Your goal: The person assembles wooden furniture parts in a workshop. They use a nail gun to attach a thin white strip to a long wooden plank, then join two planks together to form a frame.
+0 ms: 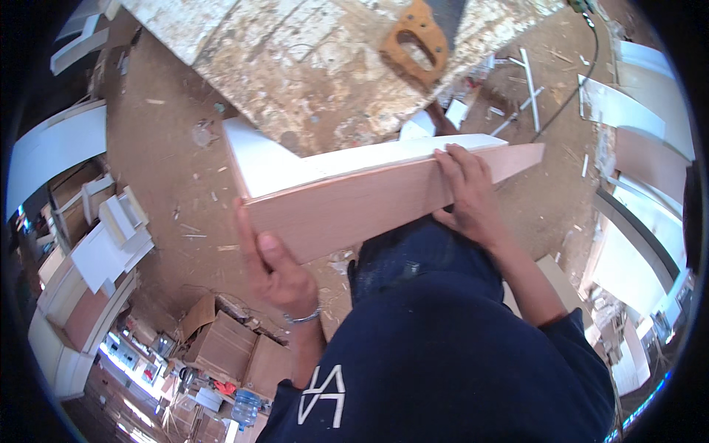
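A long, thin reddish-brown wooden board (pixel 354 203) lies crosswise in front of my body, its broad face toward me. At its left end my left hand (pixel 277 269) grips the corner, thumb on the face and fingers along the end. My right hand (pixel 469 192) is wrapped over the upper edge, right of the middle, with the thumb below. White panels (pixel 269 166) sit against the board's far side and meet at an angle on the left; whether they are joined to it I cannot tell.
Beyond the panels stands a worn, paint-spattered worktable (pixel 295 66), with a wooden-handled handsaw (pixel 421 44) on it. Offcuts (pixel 530 85) litter the dirt floor. White panels (pixel 628 111) are stacked at right, white furniture pieces (pixel 111 236) at left. A cardboard box (pixel 229 343) and water jug (pixel 245 406) are lower left.
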A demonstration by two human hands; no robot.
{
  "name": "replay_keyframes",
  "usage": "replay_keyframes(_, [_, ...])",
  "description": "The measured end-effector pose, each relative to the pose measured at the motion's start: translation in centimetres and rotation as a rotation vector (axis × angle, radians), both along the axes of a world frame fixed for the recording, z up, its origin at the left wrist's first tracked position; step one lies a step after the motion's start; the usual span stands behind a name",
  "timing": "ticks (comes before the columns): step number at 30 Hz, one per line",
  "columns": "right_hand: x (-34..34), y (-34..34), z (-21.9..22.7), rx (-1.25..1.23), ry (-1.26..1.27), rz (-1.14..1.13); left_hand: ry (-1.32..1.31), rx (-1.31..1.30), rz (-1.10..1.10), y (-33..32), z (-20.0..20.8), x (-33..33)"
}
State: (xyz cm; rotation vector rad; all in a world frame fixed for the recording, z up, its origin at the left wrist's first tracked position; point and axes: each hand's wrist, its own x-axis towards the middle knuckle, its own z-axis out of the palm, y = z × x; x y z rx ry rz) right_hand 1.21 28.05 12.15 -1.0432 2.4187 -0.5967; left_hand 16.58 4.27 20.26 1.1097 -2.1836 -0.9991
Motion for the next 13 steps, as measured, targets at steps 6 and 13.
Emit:
replay_keyframes(6, [-0.6, -0.5, 0.0, 0.05, 0.012, 0.051, 0.074, 0.015, -0.013, -0.1, -0.8, 0.3])
replay_keyframes(13, [-0.1, -5.8, 3.8, -0.227, -0.041, 0.269, 0.068, -0.103, -0.08, -0.7, -2.0, 1.6])
